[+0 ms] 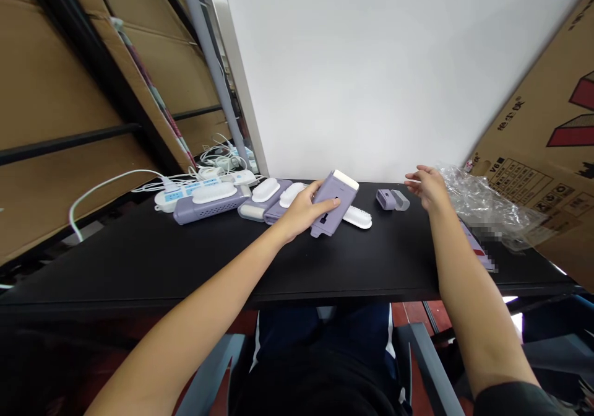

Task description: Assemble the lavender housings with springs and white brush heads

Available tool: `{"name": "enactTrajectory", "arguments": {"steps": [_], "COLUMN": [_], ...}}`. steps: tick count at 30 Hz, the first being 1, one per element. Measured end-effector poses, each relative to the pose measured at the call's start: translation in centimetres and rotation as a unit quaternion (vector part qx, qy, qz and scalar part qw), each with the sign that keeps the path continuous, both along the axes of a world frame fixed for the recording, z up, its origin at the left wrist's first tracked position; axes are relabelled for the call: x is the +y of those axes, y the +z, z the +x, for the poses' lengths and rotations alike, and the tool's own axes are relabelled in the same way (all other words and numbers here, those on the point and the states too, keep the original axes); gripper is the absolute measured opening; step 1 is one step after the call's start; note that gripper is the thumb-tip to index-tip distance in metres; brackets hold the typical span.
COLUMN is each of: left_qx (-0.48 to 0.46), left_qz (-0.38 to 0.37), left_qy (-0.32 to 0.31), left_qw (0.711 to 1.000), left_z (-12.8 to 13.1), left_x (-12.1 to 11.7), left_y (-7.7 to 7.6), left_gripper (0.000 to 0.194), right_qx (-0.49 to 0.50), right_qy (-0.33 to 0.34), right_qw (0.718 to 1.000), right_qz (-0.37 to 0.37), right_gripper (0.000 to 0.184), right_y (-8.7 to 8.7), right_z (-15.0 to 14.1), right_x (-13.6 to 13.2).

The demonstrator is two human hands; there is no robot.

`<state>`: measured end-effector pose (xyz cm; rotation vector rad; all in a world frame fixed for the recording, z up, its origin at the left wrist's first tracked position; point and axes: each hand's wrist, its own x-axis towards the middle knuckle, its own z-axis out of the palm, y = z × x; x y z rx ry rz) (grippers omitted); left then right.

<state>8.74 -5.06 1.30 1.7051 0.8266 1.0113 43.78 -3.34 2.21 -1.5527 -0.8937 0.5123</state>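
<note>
My left hand is closed around a flat purple plastic case with a white end, tilted above the table. Partly behind the case lies a white bristled brush. My right hand is raised with its fingers apart and nothing visible in it. To its left sits a small purple part beside a clear cap. A crumpled clear plastic bag lies to the right of that hand. My right forearm partly covers a purple printed packet.
Several more purple cases with white brush pads line the back left of the black table. Behind them is a white power strip with tangled cables. A white panel stands behind; a cardboard box leans at right.
</note>
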Motion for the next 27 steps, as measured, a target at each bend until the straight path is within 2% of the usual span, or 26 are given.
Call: {"name": "enactTrajectory", "arguments": {"steps": [1, 3, 5, 7, 9, 11, 15, 17, 18, 20, 21, 22, 24, 27], "left_qx": [0.004, 0.012, 0.015, 0.015, 0.012, 0.012, 0.013, 0.013, 0.014, 0.017, 0.019, 0.021, 0.026, 0.026], "left_qz": [0.0, 0.0, 0.0, -0.002, -0.002, -0.002, -0.002, 0.0, 0.0, 0.0, -0.001, -0.002, -0.006, -0.008], "left_qy": [-0.004, -0.006, -0.003, -0.003, -0.005, -0.007, -0.006, -0.004, -0.004, -0.006, -0.007, -0.006, -0.002, -0.008], "left_qw": [1.0, 1.0, 1.0, 1.0, 1.0, 1.0, 1.0, 1.0, 1.0, 1.0, 1.0, 1.0, 1.0, 1.0], "left_z": [0.1, 0.1, 0.2, 0.2, 0.2, 0.2, 0.2, 0.2, 0.2, 0.2, 0.2, 0.2, 0.2, 0.3], "left_x": [-0.1, -0.1, 0.0, 0.1, 0.2, 0.2, 0.1, 0.1, 0.0, 0.0, 0.0, 0.0, -0.1, -0.1], "left_y": [-0.1, -0.2, -0.3, -0.3, -0.3, -0.3, -0.2, -0.2, -0.2, -0.2, -0.2, -0.2, -0.1, -0.1], "left_gripper": [0.067, 0.066, 0.065, 0.065, 0.066, 0.066, 0.065, 0.065, 0.065, 0.066, 0.066, 0.067, 0.068, 0.068], "right_qx": [-0.028, -0.156, -0.296, -0.376, -0.402, -0.399, -0.375, -0.366, -0.347, -0.251, -0.178, -0.097, -0.011, 0.055], "right_qy": [0.005, 0.015, 0.016, -0.015, -0.041, -0.036, -0.022, -0.04, -0.048, -0.037, -0.006, 0.04, 0.166, 0.263], "right_qw": [1.0, 0.984, 0.94, 0.896, 0.87, 0.856, 0.853, 0.868, 0.89, 0.955, 0.981, 0.994, 0.985, 0.962], "right_qz": [-0.014, -0.085, -0.169, -0.235, -0.282, -0.327, -0.363, -0.333, -0.291, -0.156, -0.077, -0.016, 0.052, 0.043], "right_gripper": [0.043, 0.036, 0.033, 0.038, 0.05, 0.058, 0.046, 0.043, 0.045, 0.056, 0.062, 0.065, 0.066, 0.051], "right_y": [0.1, 0.1, -0.1, -0.3, -0.6, -1.1, -1.8, -1.7, -1.5, -0.7, -0.3, 0.1, 0.6, 0.5], "right_z": [-0.2, -0.6, -0.5, -0.1, 0.4, 0.7, 1.1, 1.1, 1.0, 0.2, -0.6, -1.5, -3.9, -7.7], "right_x": [-0.1, -0.2, -0.4, -0.6, -0.7, -0.5, 0.2, 0.3, 0.3, 0.0, -0.3, -0.6, -1.3, -2.0]}}
